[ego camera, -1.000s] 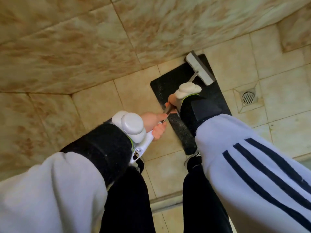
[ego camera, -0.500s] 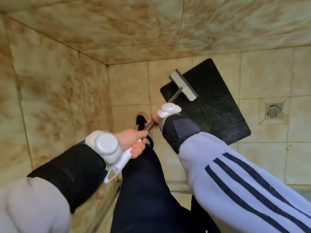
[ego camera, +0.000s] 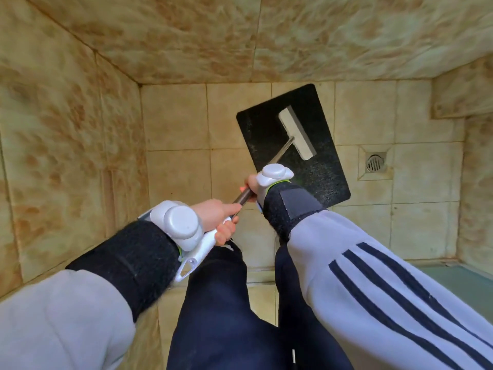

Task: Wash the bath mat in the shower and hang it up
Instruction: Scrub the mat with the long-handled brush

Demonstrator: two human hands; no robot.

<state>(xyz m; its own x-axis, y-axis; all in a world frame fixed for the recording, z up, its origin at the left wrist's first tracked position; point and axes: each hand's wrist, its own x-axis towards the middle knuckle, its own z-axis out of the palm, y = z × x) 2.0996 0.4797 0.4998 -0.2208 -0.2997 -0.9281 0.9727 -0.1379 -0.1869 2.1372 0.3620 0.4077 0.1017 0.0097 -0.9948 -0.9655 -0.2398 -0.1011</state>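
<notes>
A black rectangular bath mat (ego camera: 317, 172) lies flat on the tiled shower floor. The white head of a long-handled scrub brush (ego camera: 296, 136) rests on the middle of the mat. My left hand (ego camera: 217, 216) grips the near end of the brush's metal handle, by its white grip. Farther down the shaft, my right hand (ego camera: 252, 184) grips the handle; its fingers are mostly hidden behind a white wrist device.
A floor drain (ego camera: 374, 162) sits in the tiles just right of the mat. Marbled tile walls close in at the left, back and right. My dark-trousered legs stand at the shower's threshold (ego camera: 260, 276); a glass edge shows at lower right.
The brush head has slid from the mat's far-left corner to its middle. The view has swung, so more of the left wall and the whole mat show.
</notes>
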